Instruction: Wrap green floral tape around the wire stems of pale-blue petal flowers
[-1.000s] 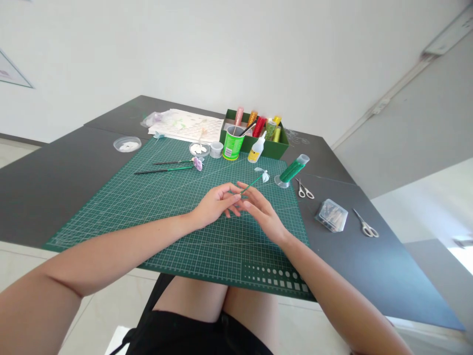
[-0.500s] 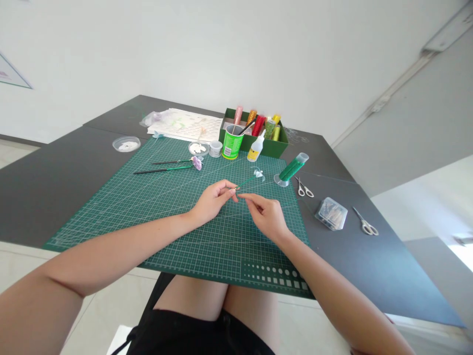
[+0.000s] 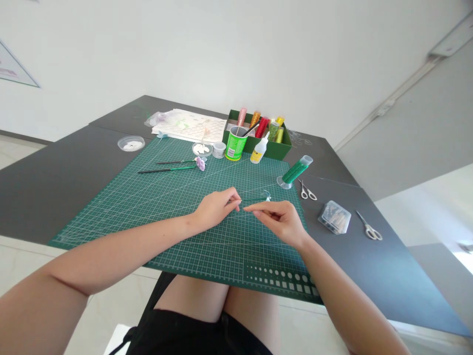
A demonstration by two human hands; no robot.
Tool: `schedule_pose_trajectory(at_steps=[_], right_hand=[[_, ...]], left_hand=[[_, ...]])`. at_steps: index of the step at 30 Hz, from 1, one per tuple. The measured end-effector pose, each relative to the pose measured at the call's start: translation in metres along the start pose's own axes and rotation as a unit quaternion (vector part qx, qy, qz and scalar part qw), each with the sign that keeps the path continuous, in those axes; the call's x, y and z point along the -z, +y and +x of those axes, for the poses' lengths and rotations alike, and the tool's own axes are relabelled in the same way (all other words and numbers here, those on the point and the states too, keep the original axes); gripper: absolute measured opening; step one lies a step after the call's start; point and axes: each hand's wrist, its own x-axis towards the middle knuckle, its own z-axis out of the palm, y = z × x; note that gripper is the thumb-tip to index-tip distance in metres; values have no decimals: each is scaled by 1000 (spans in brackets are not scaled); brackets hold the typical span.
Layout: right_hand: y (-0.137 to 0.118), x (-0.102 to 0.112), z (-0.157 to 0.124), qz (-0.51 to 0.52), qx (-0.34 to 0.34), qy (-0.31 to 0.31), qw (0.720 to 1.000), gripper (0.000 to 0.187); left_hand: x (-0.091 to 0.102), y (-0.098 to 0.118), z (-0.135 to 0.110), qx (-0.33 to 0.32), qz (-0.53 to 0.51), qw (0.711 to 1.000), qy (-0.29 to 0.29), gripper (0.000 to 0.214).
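Above the green cutting mat [image 3: 177, 207], my left hand [image 3: 216, 209] is closed in a pinch on the green stem of a small craft flower [image 3: 267, 195]. The stem runs out to the right, and the pale blue petals lie just behind my right hand [image 3: 283, 222]. My right hand's fingers are pressed together, tips a short gap from my left fingertips; whatever they pinch is too fine to make out. Beyond, a spool of green thread [image 3: 295, 170] stands tilted at the mat's right side. Two dark, green-stemmed rods, one with a purple flower [image 3: 200, 163], lie on the mat.
At the back stand a green can [image 3: 235, 145], a glue bottle [image 3: 259, 150] and a green box [image 3: 275, 148] of coloured tubes. Two pairs of scissors, one the outer scissors [image 3: 372, 233], and a clear plastic case [image 3: 334, 217] lie at right. White pieces fill shallow dishes, including the left dish [image 3: 131, 143].
The flower has swung down to the right and sits partly behind my right hand. My left hand has rolled over, knuckles up; my right hand has shifted right and flattened. The view moved slightly.
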Motion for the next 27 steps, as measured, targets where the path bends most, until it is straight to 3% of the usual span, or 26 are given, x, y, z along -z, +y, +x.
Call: schedule_pose_trajectory(at_steps=[10,18,27], right_hand=[[9,27,1,-42,-8,51,998,33],[21,34,8,-63,-48,42,996,36],[27,41,10,-66,-43,17,997,35]], left_hand=[[-7,17,-13,-150,152,973,-93,13],[-2,20,-13,-182,131,971,-87,8],[1,20,-14,-195,95,973,-81,12]])
